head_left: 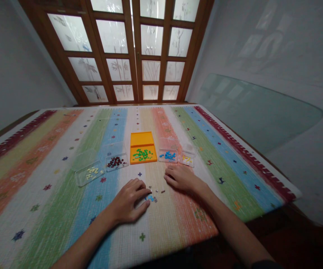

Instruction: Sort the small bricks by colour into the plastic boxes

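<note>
My left hand point(129, 201) rests on the striped tablecloth point(52, 194) with its fingers curled over a few tiny loose pieces point(151, 197), blue and dark; whether it grips one I cannot make out. My right hand point(180, 177) lies palm down with fingers together, just in front of a clear box of blue pieces point(167, 155). A row of small boxes stands beyond both hands: an orange box with green pieces point(142, 152), a clear box of dark red pieces point(116, 162), and a clear box of pale yellow pieces point(90, 172).
Another clear box with yellow pieces point(188, 158) stands at the right end of the row. A wooden door with frosted glass panes point(133, 52) rises behind the table. A sheet of glass point(257, 112) leans against the right wall. The table's near edge runs below my forearms.
</note>
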Tool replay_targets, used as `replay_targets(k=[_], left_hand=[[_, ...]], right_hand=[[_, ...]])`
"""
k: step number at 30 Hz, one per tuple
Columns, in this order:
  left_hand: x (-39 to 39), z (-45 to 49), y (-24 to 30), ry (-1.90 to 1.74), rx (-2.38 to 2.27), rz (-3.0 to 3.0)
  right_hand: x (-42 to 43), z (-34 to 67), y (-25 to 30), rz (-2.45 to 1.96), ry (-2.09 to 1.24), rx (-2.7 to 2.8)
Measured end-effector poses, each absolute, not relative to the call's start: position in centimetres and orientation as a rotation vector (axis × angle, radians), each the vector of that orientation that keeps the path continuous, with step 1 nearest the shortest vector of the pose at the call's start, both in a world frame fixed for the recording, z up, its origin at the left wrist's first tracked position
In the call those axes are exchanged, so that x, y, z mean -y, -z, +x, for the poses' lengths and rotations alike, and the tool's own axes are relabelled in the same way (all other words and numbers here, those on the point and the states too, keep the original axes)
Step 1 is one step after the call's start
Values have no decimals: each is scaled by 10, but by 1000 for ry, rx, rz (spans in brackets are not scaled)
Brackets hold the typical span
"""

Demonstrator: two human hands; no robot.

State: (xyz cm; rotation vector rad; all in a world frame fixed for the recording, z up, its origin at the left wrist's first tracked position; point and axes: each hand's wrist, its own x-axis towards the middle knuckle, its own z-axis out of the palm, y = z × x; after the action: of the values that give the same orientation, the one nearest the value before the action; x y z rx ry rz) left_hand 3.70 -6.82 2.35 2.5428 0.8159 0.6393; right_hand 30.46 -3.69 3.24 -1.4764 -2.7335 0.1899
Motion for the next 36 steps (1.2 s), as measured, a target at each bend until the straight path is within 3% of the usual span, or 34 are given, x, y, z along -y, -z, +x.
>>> replay_targets(k=[10,36], left_hand=[[60,50,-22,-647,-973,2358],[43,53,-17,-470,-602,2706]], right_hand=[[38,303,-36,-1504,-179,2745],[36,304,-33,-1490,-197,2732]])
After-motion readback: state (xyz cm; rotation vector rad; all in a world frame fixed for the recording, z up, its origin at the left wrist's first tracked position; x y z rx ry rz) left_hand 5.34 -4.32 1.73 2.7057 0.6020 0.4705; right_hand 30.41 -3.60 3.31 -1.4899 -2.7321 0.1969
